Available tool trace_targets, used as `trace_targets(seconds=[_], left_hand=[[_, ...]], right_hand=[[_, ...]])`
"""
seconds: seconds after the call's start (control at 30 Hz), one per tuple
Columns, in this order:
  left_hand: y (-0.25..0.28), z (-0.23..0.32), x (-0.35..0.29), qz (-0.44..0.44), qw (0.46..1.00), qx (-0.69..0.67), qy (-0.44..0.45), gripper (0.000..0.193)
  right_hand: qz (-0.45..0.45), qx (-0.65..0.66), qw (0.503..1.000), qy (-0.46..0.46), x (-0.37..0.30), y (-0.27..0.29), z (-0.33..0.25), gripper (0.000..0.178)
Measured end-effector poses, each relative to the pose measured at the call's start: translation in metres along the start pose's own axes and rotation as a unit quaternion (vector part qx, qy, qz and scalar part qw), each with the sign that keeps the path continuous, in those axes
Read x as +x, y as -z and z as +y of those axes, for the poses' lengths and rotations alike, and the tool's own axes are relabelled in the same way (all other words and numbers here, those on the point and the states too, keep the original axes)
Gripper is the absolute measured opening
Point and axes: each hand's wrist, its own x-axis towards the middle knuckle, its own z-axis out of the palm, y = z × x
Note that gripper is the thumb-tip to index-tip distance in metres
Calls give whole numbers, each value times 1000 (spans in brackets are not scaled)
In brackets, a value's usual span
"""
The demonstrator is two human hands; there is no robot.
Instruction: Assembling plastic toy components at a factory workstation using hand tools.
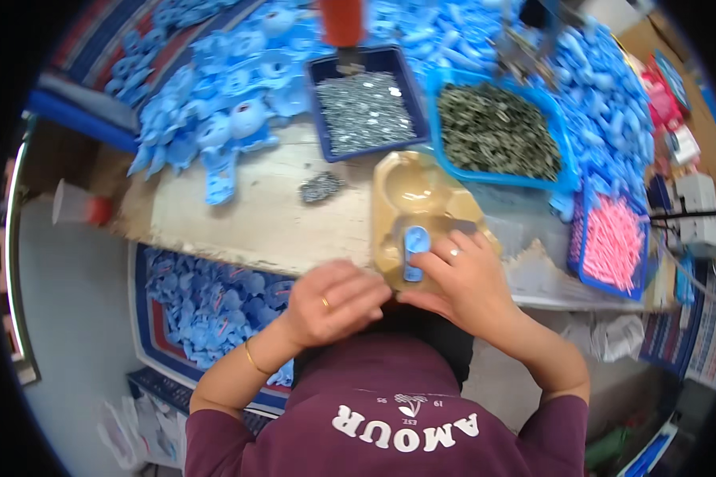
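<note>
My right hand [465,282] rests on the near end of a tan moulded holder [414,195] and pinches a small blue plastic part [414,250] that lies in it. A ring shows on one finger. My left hand [334,302] is curled just left of it at the bench's near edge, fingers bent together and touching the holder's corner; what it holds, if anything, is hidden. It wears a ring and a thin bracelet.
Behind the holder stand a dark blue tray of small silver metal pieces [364,111] and a light blue basket of dark metal pieces [497,131]. Heaps of blue plastic parts [231,103] cover the back. A tray of pink parts [612,242] sits right. A bin of blue parts [207,306] lies below the bench.
</note>
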Motion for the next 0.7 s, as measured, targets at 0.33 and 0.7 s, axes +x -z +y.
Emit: trace_targets(seconds=[0.33, 0.7], left_hand=[[72, -115, -57, 40, 914, 293, 278, 27], [130, -75, -30, 360, 714, -377, 468, 26]], right_hand=[[5, 89, 996, -28, 5, 7, 3, 24], [4, 185, 980, -70, 13, 15, -7, 8]])
